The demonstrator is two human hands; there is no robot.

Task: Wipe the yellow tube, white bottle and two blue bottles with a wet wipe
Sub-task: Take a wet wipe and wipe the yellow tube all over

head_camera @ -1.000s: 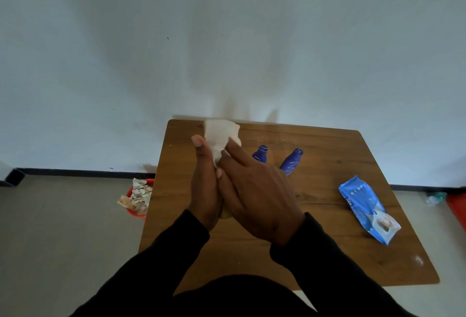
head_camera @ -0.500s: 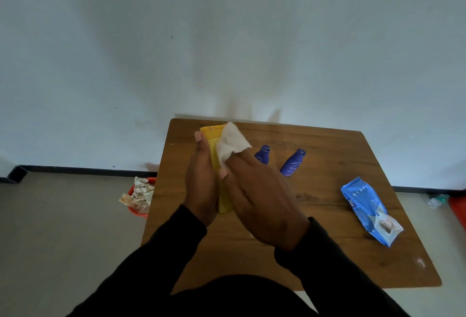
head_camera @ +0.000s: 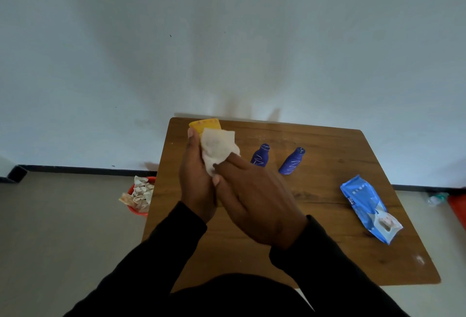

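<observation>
Against a pale wall stands the square brown wooden table (head_camera: 315, 216), the biggest thing below me, with grey floor on either side of it. Over its near left part my two black sleeves reach forward. My right hand (head_camera: 254, 205) lies across the middle, its fingers pressing the crumpled white wet wipe (head_camera: 216, 149) against the flat yellow plastic tube (head_camera: 205, 123); the thumb and fingers pinch the cloth. My left hand (head_camera: 195, 180) is curled round the tube from the left side and holds it upright above the table, so only the tube's crimped top end shows past the wipe.

On the right part of the table lies the long blue plastic pack of wet wipes (head_camera: 368, 207), flat, well apart from my hands. Between it and my hands two small dark blue bottles stand near each other toward the far edge: the left blue bottle (head_camera: 259, 156), just beside my right fingers, and the right blue bottle (head_camera: 292, 161). Off the table's left edge, on the floor, sits a small red bin (head_camera: 137, 209) heaped with crumpled used wipes (head_camera: 141, 192).
</observation>
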